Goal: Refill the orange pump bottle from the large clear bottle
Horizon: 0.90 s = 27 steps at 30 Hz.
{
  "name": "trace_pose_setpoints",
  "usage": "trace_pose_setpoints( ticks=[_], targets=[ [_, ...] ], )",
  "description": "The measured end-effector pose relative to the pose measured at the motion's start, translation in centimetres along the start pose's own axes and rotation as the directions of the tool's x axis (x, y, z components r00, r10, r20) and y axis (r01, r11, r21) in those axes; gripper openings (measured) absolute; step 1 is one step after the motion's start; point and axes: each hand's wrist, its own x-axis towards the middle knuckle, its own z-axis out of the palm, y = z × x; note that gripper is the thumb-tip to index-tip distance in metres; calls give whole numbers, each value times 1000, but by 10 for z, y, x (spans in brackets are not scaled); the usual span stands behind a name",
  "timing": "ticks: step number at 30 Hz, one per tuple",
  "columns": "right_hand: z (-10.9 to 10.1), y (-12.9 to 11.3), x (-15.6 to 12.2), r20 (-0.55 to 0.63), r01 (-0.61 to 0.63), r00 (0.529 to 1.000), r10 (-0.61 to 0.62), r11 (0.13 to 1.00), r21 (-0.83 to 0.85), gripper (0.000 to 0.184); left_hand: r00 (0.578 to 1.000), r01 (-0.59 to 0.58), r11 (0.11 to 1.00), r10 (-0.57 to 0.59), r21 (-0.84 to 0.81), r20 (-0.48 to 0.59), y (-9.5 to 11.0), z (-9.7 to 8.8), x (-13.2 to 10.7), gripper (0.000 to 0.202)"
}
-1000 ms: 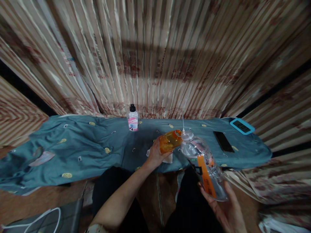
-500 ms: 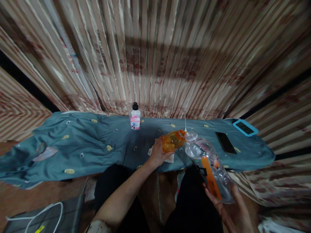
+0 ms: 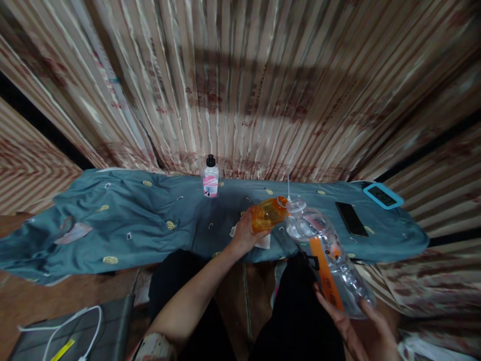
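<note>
My left hand (image 3: 243,234) is closed round a small orange bottle (image 3: 267,213), tipped on its side with its mouth against the neck of a large clear plastic bottle (image 3: 327,260). The clear bottle has an orange label and leans toward the orange one. My right hand (image 3: 361,330) grips it from below at its base. Both bottles hover over the front edge of a surface covered with teal cloth (image 3: 150,225). A white tissue (image 3: 263,241) lies under my left hand.
A small bottle with a pink label and black cap (image 3: 211,177) stands at the back by the striped curtain. A black phone (image 3: 351,219) and a blue-framed device (image 3: 383,195) lie at the right. A white cable (image 3: 71,321) lies on the floor at the lower left.
The view has drifted; both bottles stay joined mouth to neck. My right hand has slipped lower and further right with the clear bottle's base.
</note>
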Motion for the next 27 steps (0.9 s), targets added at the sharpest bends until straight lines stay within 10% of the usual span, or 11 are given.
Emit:
trace_pose_setpoints(
  ticks=[27],
  targets=[
    [-20,19,-14,205,263,955,-213,928,-264,45,997,-80,996,79,-27,-17,-1,-5,5,69]
  ],
)
